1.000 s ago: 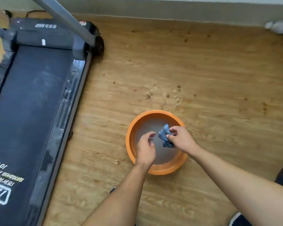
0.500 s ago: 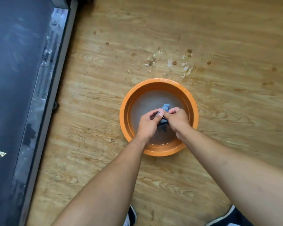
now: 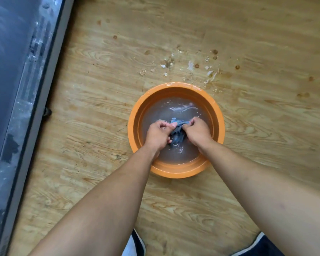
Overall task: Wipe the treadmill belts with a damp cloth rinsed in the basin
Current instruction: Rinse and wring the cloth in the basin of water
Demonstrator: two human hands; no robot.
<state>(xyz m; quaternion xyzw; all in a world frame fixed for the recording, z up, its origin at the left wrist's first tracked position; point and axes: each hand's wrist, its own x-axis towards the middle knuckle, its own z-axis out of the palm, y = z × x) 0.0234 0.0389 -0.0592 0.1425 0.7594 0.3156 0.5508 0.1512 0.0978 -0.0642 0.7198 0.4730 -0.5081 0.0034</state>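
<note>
An orange round basin (image 3: 175,87) holding cloudy water stands on the wooden floor in the middle of the view. Inside it a crumpled blue-grey cloth (image 3: 177,134) lies partly in the water. My left hand (image 3: 158,134) grips the cloth's left side and my right hand (image 3: 197,132) grips its right side, both with fingers curled. The water around the hands ripples. The dark treadmill belt (image 3: 6,61) runs along the left edge, with its dusty grey side rail (image 3: 33,100) beside it.
Water drops and brown spots (image 3: 190,66) mark the floor just beyond the basin. My shoes (image 3: 135,244) show at the bottom edge. Open wooden floor (image 3: 266,52) lies to the right and far side of the basin.
The view has moved closer to the basin. My left hand has joined the right on the cloth, and both have lowered it from above the water down into it.
</note>
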